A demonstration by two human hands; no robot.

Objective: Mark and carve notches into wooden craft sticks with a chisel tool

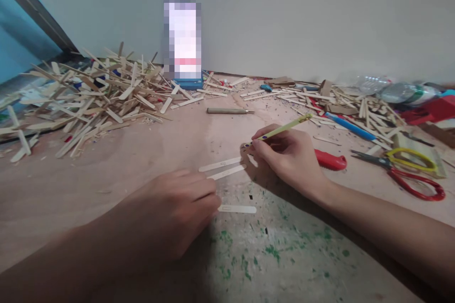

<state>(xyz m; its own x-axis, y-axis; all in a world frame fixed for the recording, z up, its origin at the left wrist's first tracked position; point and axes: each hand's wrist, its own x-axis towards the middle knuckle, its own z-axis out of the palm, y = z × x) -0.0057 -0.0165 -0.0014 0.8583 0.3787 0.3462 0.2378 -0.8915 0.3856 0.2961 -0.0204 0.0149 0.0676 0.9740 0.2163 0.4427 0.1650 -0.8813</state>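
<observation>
My right hand (287,156) pinches a yellow pencil (284,129), its lower end near the right ends of two pale wooden craft sticks (220,164). These two lie at a slant close together, with small pencil-like marks on them. Curled fingers of my left hand (181,203) hide the near end of the lower one. A third craft stick (238,209), marked with a small rectangle, sticks out from between the thumb side and fingers of my left hand. How firmly it is gripped is hidden.
Craft sticks lie in a big heap (121,90) at left and a smaller pile (369,113) at right. A carving tool (227,111) lies ahead. Rightward are a red handle (330,160), scissors (415,170), a blue tool (350,125) and plastic bottles (405,92). A blurred screen (183,38) stands behind.
</observation>
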